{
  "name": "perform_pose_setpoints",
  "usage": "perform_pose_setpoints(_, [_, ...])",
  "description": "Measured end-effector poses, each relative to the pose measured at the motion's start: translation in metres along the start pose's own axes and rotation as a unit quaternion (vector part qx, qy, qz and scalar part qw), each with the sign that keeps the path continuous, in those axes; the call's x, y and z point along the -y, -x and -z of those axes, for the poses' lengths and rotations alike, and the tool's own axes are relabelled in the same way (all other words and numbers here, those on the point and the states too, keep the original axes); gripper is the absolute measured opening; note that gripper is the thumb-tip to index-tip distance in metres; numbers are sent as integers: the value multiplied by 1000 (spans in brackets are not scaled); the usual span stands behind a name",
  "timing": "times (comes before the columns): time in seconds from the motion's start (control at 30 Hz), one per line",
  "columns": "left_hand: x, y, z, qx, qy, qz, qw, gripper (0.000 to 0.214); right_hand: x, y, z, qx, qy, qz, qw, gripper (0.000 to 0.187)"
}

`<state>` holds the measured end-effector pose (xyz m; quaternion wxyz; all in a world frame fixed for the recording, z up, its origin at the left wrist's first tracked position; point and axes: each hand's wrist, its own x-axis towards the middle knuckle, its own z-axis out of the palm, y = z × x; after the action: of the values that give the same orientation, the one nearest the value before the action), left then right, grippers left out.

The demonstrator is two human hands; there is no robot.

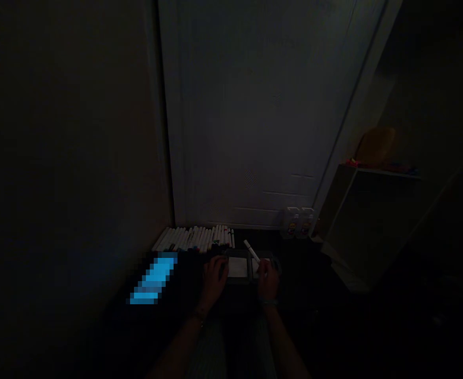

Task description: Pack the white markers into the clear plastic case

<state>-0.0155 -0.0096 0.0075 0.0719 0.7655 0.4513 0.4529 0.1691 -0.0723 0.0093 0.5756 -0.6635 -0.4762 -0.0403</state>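
Marker (252, 253) is leaning in the right hand (269, 281), its upper end pointing up and to the left. The fingers are closing tightly around its lower part, and they are hiding the tip, so I cannot tell if it is touching anything. To my judgement, the person is using this marker on the right pale sheet (255, 265), and the next move is calling for a steady grip and a well-guided tip. This hand is resting over the right side of a dark tray (249, 269), with the marker rising from it above the sheet. The left hand (215, 275) is bending its fingers at the tray's left edge, beside the left pale sheet (237, 267); in such darkness I cannot tell whether it is gripping. Behind it, a row of markers (200, 239) is lying near the wall.
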Motion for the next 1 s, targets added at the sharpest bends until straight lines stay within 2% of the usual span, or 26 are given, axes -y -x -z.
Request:
perform_pose_setpoints(0.13, [2, 0, -2, -17, 16, -4, 1000, 20, 2, -1, 1, -5, -10, 35, 999, 35])
perform_pose_setpoints(0.27, [8, 1, -5, -42, 28, 13, 999, 22, 6, 4, -5, 69, 3, 173, 983, 26])
perform_pose_setpoints(0.37, [13, 2, -8, -39, 52, 21, 998, 24, 7, 7, -11, 91, 19, 222, 971, 23])
perform_pose_setpoints(0.63, [15, 1, -13, -2, 94, 21, 995, 25, 8, 7, -26, 98, 63, 214, 970, 27])
perform_pose_setpoints(0.87, [17, 2, -14, 0, 31, -3, 1000, 29, 34, 11, -46, 146, 127, 221, 956, 24])
perform_pose_setpoints(1.0, [15, 2, -13, 4, 21, -8, 1000, 28, 37, 17, -49, 167, 148, 230, 947, 25])
